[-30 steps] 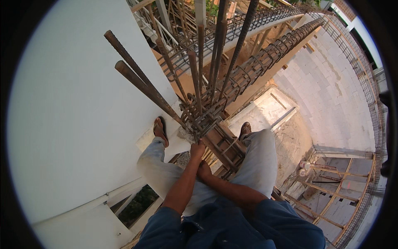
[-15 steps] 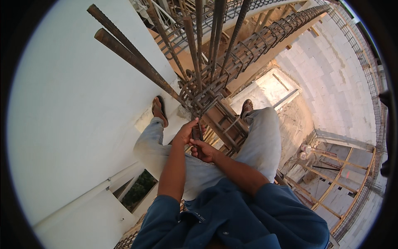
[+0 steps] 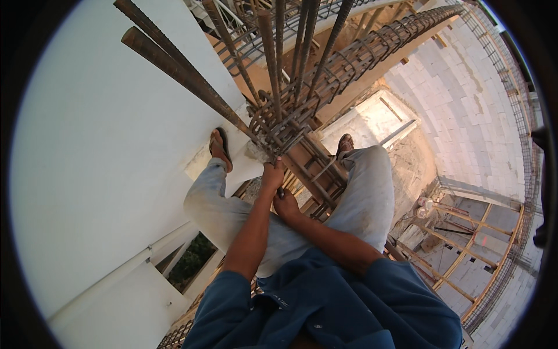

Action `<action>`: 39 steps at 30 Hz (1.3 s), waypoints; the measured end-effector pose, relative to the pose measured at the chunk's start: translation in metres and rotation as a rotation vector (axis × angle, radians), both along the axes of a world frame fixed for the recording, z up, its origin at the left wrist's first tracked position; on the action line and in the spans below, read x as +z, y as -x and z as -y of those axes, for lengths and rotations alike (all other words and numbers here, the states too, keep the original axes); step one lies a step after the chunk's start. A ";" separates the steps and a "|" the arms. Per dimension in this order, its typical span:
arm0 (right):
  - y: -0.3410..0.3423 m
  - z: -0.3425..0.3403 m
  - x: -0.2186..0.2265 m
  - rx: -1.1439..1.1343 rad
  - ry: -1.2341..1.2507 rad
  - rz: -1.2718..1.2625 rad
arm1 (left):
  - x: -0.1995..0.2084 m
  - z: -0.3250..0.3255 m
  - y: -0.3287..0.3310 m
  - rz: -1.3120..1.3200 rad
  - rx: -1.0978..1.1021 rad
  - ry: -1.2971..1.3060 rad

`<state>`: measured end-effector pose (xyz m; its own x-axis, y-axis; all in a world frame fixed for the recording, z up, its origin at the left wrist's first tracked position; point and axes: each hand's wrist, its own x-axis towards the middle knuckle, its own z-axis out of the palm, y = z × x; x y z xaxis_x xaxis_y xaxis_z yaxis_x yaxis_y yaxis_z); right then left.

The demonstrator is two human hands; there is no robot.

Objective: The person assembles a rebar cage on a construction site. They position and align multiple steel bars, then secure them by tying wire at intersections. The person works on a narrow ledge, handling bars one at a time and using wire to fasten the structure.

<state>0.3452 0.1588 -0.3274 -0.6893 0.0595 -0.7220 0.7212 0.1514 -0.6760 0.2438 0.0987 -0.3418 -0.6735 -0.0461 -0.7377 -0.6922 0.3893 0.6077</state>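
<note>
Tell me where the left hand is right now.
In the head view, the left hand sits at centre, gripping the base of the rebar cage, just above the right hand.

From up here I look down a tall, smooth white plastered wall (image 3: 99, 174) that fills my left side, warm daylight falling flat across it. Low on it sits a dark rectangular window opening (image 3: 189, 262) with greenery behind. To the right curves a pale wall of grey-white masonry blocks (image 3: 471, 116), and far below it a dusty concrete floor slab (image 3: 378, 119) lies inside a raised edge. Slanted orange-brown wooden props and scaffolding poles (image 3: 465, 238) crowd the lower right.
</note>
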 end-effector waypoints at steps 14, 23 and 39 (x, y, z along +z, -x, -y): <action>0.017 -0.032 0.052 0.185 0.246 0.229 | 0.007 0.021 -0.011 -0.135 0.492 -0.385; 0.021 -0.054 0.097 0.000 0.877 0.364 | 0.047 0.038 -0.004 -0.046 0.635 -0.984; -0.002 -0.074 0.137 -0.057 1.460 0.430 | 0.083 0.026 -0.021 0.033 0.571 -1.744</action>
<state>0.3473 0.2327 -0.1906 -0.4398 -0.8430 -0.3098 0.8775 -0.4768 0.0516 0.2647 0.0731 -0.2585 -0.8385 0.5059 -0.2023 -0.5166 -0.8562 -0.0002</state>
